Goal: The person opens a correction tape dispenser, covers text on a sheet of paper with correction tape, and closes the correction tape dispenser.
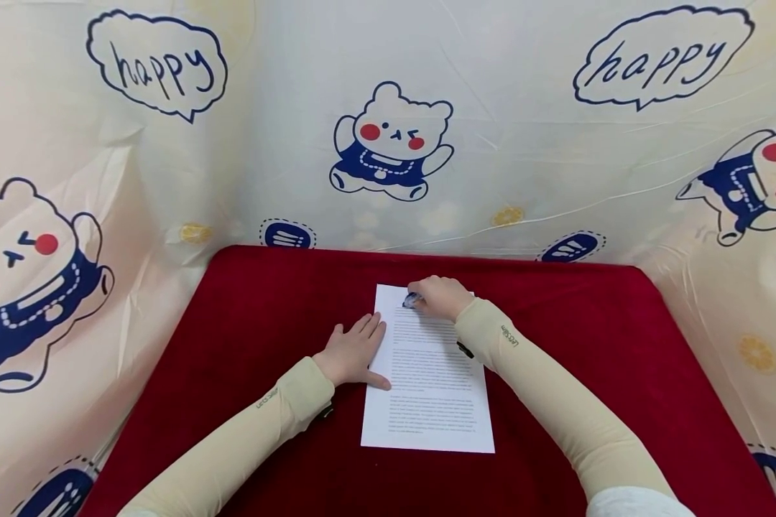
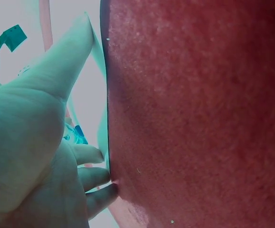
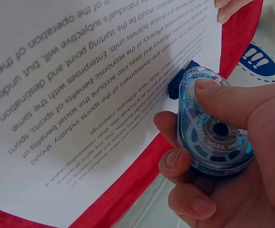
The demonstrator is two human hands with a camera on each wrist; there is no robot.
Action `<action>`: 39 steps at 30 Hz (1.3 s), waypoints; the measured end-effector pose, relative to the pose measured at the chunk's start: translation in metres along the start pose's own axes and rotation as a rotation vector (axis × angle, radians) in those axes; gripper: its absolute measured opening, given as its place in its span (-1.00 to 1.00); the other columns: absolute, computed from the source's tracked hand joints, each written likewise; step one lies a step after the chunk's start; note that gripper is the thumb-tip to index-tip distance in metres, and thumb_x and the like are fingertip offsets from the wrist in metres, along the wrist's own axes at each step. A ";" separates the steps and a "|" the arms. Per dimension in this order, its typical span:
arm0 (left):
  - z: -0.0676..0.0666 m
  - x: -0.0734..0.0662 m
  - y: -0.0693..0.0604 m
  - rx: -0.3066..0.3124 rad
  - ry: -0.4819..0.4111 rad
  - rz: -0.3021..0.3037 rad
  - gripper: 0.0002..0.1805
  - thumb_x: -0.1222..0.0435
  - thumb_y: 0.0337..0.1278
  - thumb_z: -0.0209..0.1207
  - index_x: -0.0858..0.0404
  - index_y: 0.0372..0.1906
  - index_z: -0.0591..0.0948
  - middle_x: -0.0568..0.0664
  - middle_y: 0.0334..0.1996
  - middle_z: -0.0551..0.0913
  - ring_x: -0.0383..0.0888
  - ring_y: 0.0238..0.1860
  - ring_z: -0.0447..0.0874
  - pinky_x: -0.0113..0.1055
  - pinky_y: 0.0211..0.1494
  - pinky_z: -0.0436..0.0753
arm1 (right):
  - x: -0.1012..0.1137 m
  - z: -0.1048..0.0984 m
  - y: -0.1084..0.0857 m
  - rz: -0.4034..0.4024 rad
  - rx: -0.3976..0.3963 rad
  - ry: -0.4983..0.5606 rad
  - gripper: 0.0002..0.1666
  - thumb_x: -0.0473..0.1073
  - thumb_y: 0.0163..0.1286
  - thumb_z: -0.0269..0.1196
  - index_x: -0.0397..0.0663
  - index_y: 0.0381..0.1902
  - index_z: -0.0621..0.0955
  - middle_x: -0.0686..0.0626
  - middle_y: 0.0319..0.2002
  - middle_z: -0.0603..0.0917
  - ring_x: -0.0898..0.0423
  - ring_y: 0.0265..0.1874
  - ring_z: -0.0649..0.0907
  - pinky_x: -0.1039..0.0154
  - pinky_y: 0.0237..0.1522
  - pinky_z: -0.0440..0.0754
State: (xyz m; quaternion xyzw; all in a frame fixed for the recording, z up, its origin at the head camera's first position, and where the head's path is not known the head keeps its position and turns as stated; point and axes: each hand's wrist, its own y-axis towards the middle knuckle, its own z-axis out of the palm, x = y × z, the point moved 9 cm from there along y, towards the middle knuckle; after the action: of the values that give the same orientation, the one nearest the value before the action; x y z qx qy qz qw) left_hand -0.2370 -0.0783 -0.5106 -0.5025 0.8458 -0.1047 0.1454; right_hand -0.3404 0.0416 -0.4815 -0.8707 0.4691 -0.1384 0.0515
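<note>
Your right hand [image 1: 445,296] gripped a clear-blue plastic tape dispenser [image 3: 212,146] at a white printed paper sheet [image 1: 430,384]. Your left hand [image 1: 354,352], straight-fingered, touched the sheet's left edge.

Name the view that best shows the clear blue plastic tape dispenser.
Right wrist: the clear blue plastic dispenser appears large, its round hub visible in the right grip. The head view shows it tiny, partly covered; left wrist shows just a small, partly hidden piece.

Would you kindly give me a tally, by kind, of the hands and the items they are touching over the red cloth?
Hands: 2, the left hand and the right hand
Printed sheet: 1
Correction tape: 1
Total: 4
</note>
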 end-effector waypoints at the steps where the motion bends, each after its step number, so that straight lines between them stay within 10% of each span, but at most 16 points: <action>1: 0.000 0.000 0.000 -0.001 -0.001 0.002 0.35 -0.40 -0.10 0.42 0.33 0.63 0.17 0.20 0.65 0.09 0.14 0.64 0.07 0.36 0.40 0.34 | -0.001 0.001 0.001 0.001 -0.001 -0.004 -0.59 -0.08 0.49 0.35 0.02 0.25 0.67 -0.04 0.06 0.76 0.04 -0.13 0.68 0.06 0.13 0.69; 39: -0.003 -0.002 -0.002 -0.013 0.024 0.003 0.34 -0.41 -0.10 0.41 0.32 0.63 0.19 0.20 0.64 0.13 0.15 0.63 0.10 0.36 0.37 0.37 | -0.024 0.001 -0.013 0.013 0.020 -0.045 -0.70 -0.09 0.49 0.34 0.07 0.14 0.69 0.02 -0.06 0.76 0.07 -0.24 0.63 0.15 -0.12 0.68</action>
State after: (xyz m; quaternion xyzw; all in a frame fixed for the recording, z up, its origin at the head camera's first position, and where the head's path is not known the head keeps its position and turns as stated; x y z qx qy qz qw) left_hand -0.2360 -0.0775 -0.5065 -0.5008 0.8490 -0.1051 0.1320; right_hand -0.3417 0.0689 -0.4844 -0.8700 0.4720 -0.1230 0.0717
